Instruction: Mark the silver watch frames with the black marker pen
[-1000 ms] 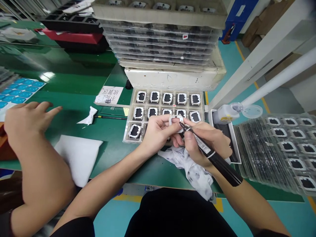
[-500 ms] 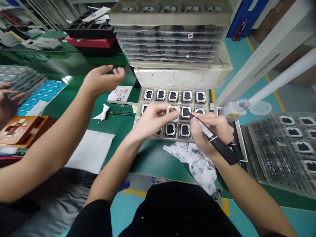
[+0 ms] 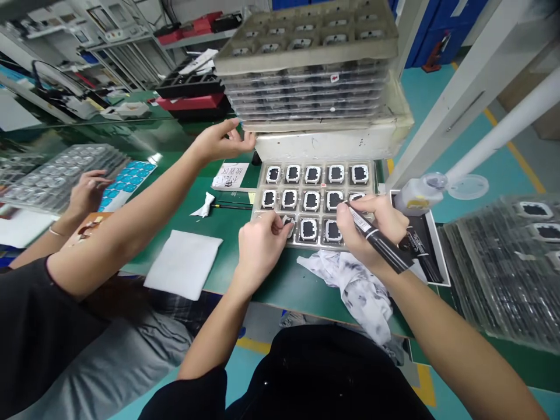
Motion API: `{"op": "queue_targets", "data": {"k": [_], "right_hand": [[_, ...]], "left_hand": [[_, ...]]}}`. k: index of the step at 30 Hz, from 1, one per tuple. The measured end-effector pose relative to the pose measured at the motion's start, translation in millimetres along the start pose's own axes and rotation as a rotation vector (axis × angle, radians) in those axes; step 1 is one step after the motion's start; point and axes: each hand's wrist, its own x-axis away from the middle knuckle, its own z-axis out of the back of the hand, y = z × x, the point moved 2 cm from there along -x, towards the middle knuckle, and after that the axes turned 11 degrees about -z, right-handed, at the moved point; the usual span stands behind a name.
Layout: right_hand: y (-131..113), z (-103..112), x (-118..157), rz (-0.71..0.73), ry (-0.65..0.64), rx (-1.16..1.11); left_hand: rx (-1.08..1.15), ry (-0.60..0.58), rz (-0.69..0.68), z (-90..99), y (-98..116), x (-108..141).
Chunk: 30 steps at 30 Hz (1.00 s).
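Note:
A clear plastic tray (image 3: 322,244) holds rows of small square white frames with black centres. My left hand (image 3: 260,245) is closed at the tray's near left, its thumb and fingers pinching one tilted white frame (image 3: 287,226) at a front-row pocket. My right hand (image 3: 371,224) grips a black marker (image 3: 385,248) over the tray's right side. The marker's tip points at a frame (image 3: 335,200) in the middle row; whether they touch, I cannot tell. A crumpled stained cloth (image 3: 350,280) lies just in front of the tray.
A co-worker's hand (image 3: 223,140) reaches in beside the stacked trays (image 3: 306,64) at the back. Another person's hand (image 3: 90,189) is at far left. On the right are a bottle (image 3: 420,195), an open box (image 3: 438,251) and more stacked trays (image 3: 476,262). A white pad (image 3: 184,262) lies left.
My left hand has moved from the middle row to the front-left pocket with a frame. My right hand stays with the marker. The co-worker's hand has moved toward the stack.

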Motion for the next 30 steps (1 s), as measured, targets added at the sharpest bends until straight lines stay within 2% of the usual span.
{"op": "queue_targets", "data": {"k": [3,6,8,11,13,16,17,19,20,22,23,25,27,28,30], "right_hand": [[2.1,-1.4,0.5,0.015,-0.007,0.0],[3.2,-2.1,0.6,0.028,-0.016,0.006],[3.2,-1.9,0.7,0.032,-0.015,0.006],[3.2,-1.5,0.9,0.033,-0.025,-0.004],[3.2,-1.1,0.9,0.042,-0.027,-0.002],[3.4,-0.3,0.7,0.05,-0.023,0.011],[3.5,0.0,0.5,0.05,-0.021,0.013],[3.7,0.3,0.0,0.048,-0.02,0.01],[3.7,0.4,-0.3,0.049,-0.019,0.008],[3.7,0.3,-0.8,0.054,-0.015,0.009],[3.7,0.1,-0.9,0.057,-0.014,0.014],[3.6,-0.3,-1.0,0.063,-0.007,0.022],[3.6,-0.6,-0.7,0.063,0.001,0.023],[3.7,-0.7,-0.4,0.06,0.001,0.019],[4.3,-1.1,0.3,0.051,-0.012,0.007]], "left_hand": [[-0.186,-0.022,-0.029,0.2,2.4,2.2],[-0.267,-0.057,-0.063,0.0,3.0,5.9],[-0.245,-0.068,-0.071,-0.1,2.8,8.3],[-0.051,-0.095,-0.098,1.1,-1.1,1.3],[0.063,-0.082,-0.11,6.3,-10.2,-18.6],[0.124,-0.028,-0.115,22.5,-36.3,-72.3],[0.211,-0.056,-0.13,27.8,-46.6,-93.3],[0.417,-0.197,-0.128,34.5,-66.6,-131.8],[0.481,-0.263,-0.116,35.8,-74.7,-147.1],[0.552,-0.317,-0.111,34.0,-83.9,-165.3],[0.569,-0.323,-0.121,30.6,-84.1,-167.1],[0.531,-0.327,-0.168,19.9,-75.2,-154.3],[0.385,-0.333,-0.229,6.4,-56.4,-122.0],[0.272,-0.263,-0.249,1.0,-45.2,-101.9],[0.229,-0.275,-0.276,-10.5,-21.2,-60.7]]}}
